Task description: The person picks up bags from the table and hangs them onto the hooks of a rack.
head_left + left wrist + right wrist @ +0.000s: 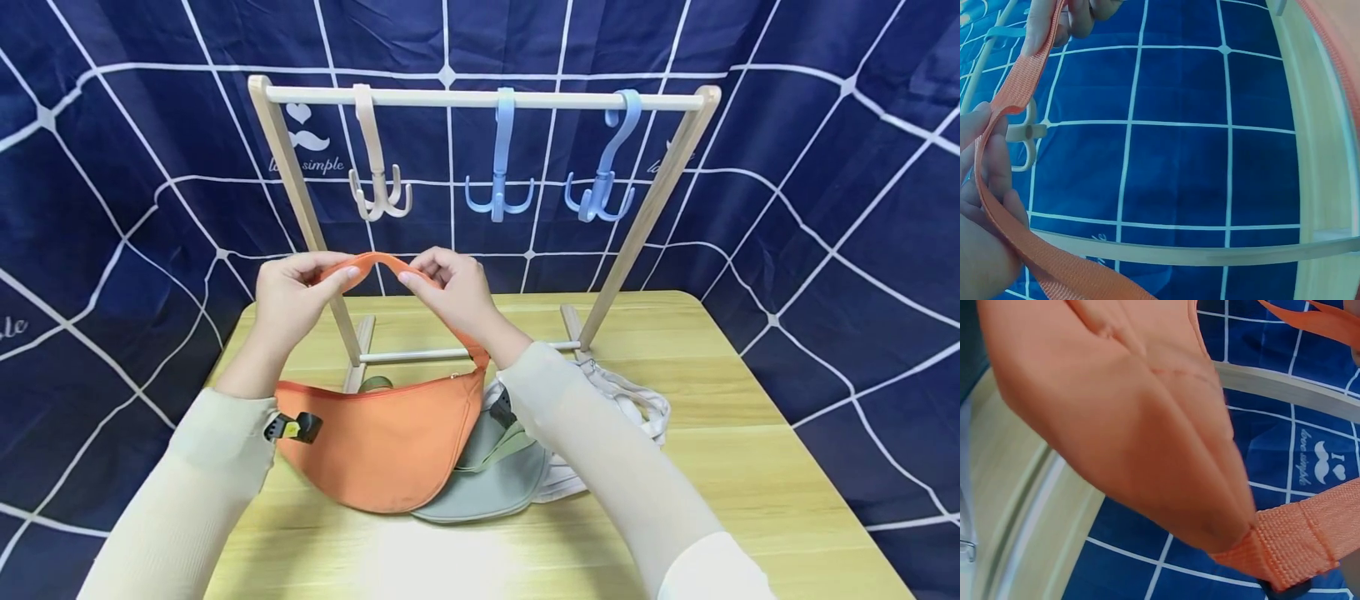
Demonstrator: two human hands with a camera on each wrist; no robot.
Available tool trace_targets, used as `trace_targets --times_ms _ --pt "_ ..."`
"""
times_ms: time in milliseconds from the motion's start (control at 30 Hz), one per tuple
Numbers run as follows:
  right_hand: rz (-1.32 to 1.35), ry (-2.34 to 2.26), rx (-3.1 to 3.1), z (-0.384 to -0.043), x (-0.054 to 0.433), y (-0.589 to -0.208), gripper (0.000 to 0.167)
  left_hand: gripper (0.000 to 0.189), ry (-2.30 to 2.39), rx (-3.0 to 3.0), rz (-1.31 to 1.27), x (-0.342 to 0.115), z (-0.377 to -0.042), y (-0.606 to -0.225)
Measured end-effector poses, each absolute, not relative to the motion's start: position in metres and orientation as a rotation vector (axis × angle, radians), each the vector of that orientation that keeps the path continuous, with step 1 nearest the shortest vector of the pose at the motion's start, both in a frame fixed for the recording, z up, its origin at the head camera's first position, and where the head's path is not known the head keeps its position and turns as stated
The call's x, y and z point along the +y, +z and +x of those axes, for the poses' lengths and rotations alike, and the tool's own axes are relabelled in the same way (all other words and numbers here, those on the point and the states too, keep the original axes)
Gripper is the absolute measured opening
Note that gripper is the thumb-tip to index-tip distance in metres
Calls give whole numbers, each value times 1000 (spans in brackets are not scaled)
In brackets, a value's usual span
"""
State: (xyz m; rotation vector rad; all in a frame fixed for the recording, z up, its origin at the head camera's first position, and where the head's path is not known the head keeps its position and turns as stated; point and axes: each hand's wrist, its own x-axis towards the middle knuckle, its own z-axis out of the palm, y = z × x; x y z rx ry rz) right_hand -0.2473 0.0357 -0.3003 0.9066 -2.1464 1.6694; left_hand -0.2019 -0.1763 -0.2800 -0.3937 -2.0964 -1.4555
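An orange crescent-shaped bag (375, 450) hangs by its webbing strap (377, 257) from both hands, overlapping the table's front half in the head view. My left hand (291, 296) pinches the strap between thumb and fingers. A short way to the right, my right hand (459, 290) pinches it too, and the strap arches between them. In the left wrist view the strap (1022, 81) runs through the fingers of both hands. The bag's body (1129, 425) fills much of the right wrist view. Just beyond the hands hangs a cream hook (377, 200) with several prongs.
A wooden rack (450, 98) stands at the back of the wooden table (735, 467). Two blue pronged hooks, one central (498, 158) and one rightward (600, 187), hang from its bar. Behind the orange bag lie a grey-green bag (495, 492) and a white bag (648, 408).
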Motion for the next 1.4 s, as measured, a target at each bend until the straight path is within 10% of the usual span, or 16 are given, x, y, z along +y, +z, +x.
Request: trace_targets --times_ms 1400 --pt "741 1497 -2050 -256 12 -234 14 20 -1714 -1970 -225 -171 -231 -204"
